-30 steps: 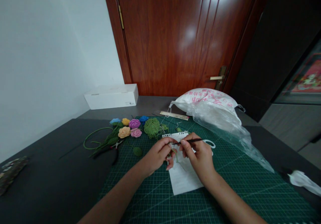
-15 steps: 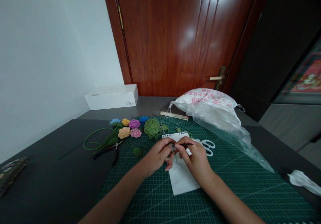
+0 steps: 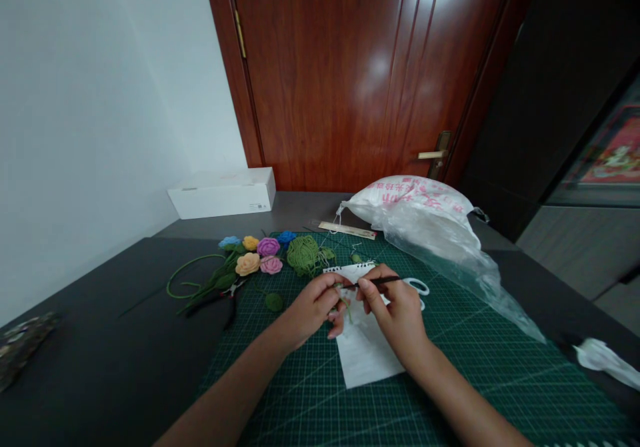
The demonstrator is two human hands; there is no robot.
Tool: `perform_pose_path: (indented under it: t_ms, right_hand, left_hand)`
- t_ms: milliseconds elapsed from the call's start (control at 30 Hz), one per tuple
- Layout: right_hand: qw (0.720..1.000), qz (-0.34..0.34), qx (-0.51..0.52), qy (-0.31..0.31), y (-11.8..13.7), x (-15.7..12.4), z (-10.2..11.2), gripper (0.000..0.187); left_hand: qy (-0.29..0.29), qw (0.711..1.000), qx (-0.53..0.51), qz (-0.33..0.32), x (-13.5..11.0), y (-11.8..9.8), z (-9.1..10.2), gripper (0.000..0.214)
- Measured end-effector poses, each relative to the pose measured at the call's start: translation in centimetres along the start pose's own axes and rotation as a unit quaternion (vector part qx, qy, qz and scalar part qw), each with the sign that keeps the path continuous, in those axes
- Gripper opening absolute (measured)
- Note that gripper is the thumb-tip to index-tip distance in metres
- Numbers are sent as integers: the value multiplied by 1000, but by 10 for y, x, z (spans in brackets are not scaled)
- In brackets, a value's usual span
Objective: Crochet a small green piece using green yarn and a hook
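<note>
My left hand pinches a small piece of green yarn work, mostly covered by my fingers, with a yarn tail hanging below. Between the thumb and fingers of my right hand is a dark-handled crochet hook, its tip pointing left at the green piece. Both hands are above a white sheet of notebook paper. White-handled scissors lie partly hidden behind my right hand. Beyond my left hand rests a ball of green yarn, with a green crocheted leaf nearer to me.
Crocheted flowers with green stems and dark-handled pliers lie left on the green cutting mat. A ruler and a white plastic bag are at the back. A white box stands by the wall.
My right hand has shifted slightly right with the crochet hook, so more of the hook shows between the hands. My left hand stays in nearly the same place.
</note>
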State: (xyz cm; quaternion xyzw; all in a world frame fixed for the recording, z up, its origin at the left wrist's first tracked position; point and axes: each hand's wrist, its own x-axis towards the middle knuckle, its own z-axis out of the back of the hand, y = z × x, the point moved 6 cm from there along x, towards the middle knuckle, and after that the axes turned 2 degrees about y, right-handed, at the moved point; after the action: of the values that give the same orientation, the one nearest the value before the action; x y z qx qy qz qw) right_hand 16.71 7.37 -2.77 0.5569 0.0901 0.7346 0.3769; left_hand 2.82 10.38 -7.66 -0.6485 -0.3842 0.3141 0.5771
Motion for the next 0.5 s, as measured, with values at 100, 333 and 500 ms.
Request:
perform_pose_path:
  t_ms: [100,333,500]
  right_hand:
    - [1000,2,-2,3,0,0,0,32]
    - [999,26,-9,17,-1,-3,-4,27]
    - [999,34,-8,25,-3,-5,-9,23]
  left_hand:
    - [3,1000,-11,4,0,2,1,21]
    - [19,999,-48,9,1,5,0,24]
    - [20,998,-64,6,1,6,-2,21]
